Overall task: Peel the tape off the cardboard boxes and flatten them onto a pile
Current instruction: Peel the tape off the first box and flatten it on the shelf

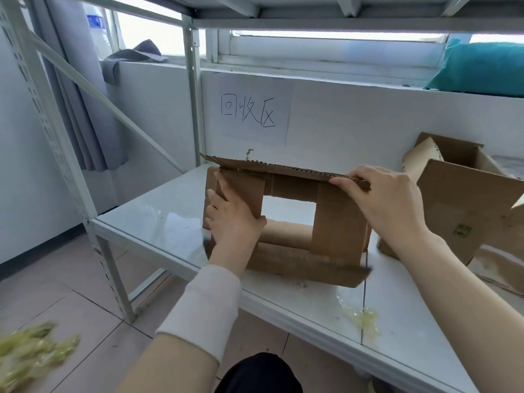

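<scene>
- On the white metal shelf (158,222), a brown corrugated cardboard box (337,222) lies on its side with both ends open, so the pale shelf and wall show through its middle.
- Its flaps stand out toward the camera: the top flap (283,167) juts out level, and the bottom flap (297,265) lies along the shelf near the front edge.
- The left hand (235,222), with a white sleeve cuff (204,310) behind it, grasps the left side flap (249,191). Its fingers wrap around the flap's outer edge and the thumb sits at its lower edge.
- The right hand (388,202) grasps the right end of the top flap, fingers curled over its corrugated edge.
- Just to the right on the same shelf, a second brown cardboard box (459,211) stands open and tilted, with a small green mark on its near face. The right forearm crosses in front of it.
- Crumpled yellowish tape scraps (364,319) lie on the shelf near its front edge, apart from the held box.
- A blurred yellowish tape wad (31,350) shows at the lower left, over the tiled floor (71,279).
- A white paper sign (252,112) with handwritten characters is stuck to the wall behind the box.
- On the window ledge above sit a teal cushion (482,69), a grey cloth (133,56) and a clear plastic bottle (97,26).
</scene>
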### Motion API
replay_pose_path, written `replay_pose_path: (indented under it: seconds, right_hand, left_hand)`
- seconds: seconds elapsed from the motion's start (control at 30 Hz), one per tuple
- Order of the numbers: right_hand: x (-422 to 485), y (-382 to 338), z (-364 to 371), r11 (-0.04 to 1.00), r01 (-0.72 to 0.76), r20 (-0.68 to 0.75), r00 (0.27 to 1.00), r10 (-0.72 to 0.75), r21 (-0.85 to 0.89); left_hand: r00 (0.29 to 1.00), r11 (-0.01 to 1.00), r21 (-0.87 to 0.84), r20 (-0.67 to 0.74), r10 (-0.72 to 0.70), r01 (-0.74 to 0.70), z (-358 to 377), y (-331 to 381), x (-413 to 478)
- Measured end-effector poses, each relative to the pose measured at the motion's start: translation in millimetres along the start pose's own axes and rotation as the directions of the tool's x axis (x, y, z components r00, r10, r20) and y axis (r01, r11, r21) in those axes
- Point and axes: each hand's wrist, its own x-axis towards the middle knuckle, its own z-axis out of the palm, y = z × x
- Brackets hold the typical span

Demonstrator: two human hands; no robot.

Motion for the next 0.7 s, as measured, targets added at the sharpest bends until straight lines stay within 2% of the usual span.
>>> replay_pose_path:
  seconds: [0.1, 0.17, 0.2, 0.27, 0.33, 0.4, 0.5, 0.57, 0.63, 0.7]
  right_hand:
    - [-12, 3, 10, 0.94, -0.194, -0.077, 0.972, 0.223, 0.282]
    - [-25, 4, 19, 0.817, -0.338, -0.078, 0.904, 0.419, 0.467]
    - [-32, 5, 26, 0.761, -0.42, -0.034, 0.865, 0.5, 0.495]
    - [-43, 7, 42, 0.742, -0.564, 0.081, 0.812, 0.578, 0.361]
    - [-50, 9, 58, 0.744, -0.641, 0.187, 0.767, 0.614, 0.185]
    - [-53, 6, 68, 0.726, -0.668, 0.242, 0.74, 0.627, 0.163]
    - [-54, 8, 71, 0.744, -0.619, 0.236, 0.785, 0.573, 0.25]
    - [-55, 16, 66, 0.744, -0.565, 0.287, 0.824, 0.488, 0.358]
    - [-60, 25, 58, 0.691, -0.512, 0.357, 0.857, 0.371, 0.51]
    - [-66, 30, 50, 0.635, -0.474, 0.401, 0.876, 0.268, 0.61]
  left_hand:
    - [0.993, 0.987, -0.111, 0.004, 0.115, -0.114, -10, -7, 1]
    - [0.988, 0.956, -0.251, -0.005, 0.157, -0.153, -20, -10, -1]
    - [0.986, 0.94, -0.3, -0.027, 0.164, -0.165, -24, -12, -3]
    - [0.983, 0.921, -0.342, -0.076, 0.169, -0.185, -30, -16, -4]
    - [0.979, 0.912, -0.359, -0.122, 0.165, -0.198, -32, -21, -4]
    - [0.976, 0.907, -0.369, -0.149, 0.158, -0.203, -32, -23, -3]
    - [0.978, 0.889, -0.424, -0.183, 0.101, -0.172, -31, -27, 1]
    - [0.98, 0.859, -0.502, -0.198, -0.007, -0.096, -32, -33, 5]
    - [0.969, 0.794, -0.608, -0.199, -0.145, -0.006, -31, -44, 16]
    - [0.949, 0.643, -0.765, -0.167, -0.266, 0.045, -31, -55, 33]
